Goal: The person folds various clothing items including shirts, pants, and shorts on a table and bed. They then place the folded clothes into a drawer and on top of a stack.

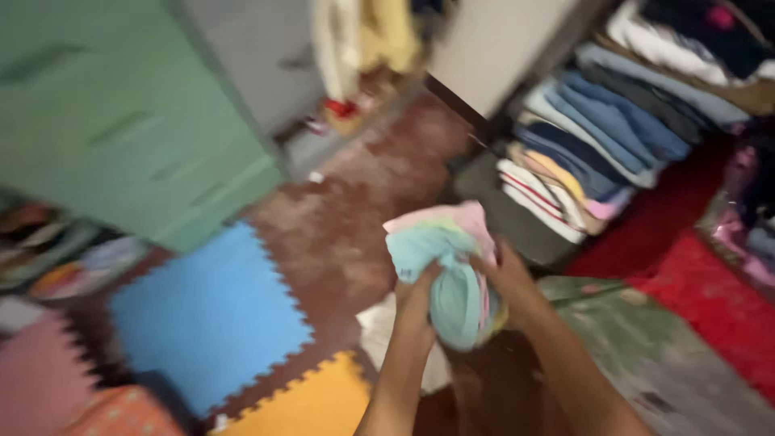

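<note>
Between my 2 hands, fingers of my left hand (416,295) and right hand (504,278) clamp a bundled teal-and-pink cloth (448,270), held above the brown floor (339,234) near blue (206,319) and yellow foam mats (311,404).

Whole view motion-blurred; cloth bundle (452,274) hides fingers; forearms cut off below

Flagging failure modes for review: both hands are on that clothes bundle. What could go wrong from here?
1. The bundle of clothes, teal over pink, is bunched between the left hand and right hand; a layer could slip out.
2. The folded clothes stack leans; a bump might topple it.
</note>
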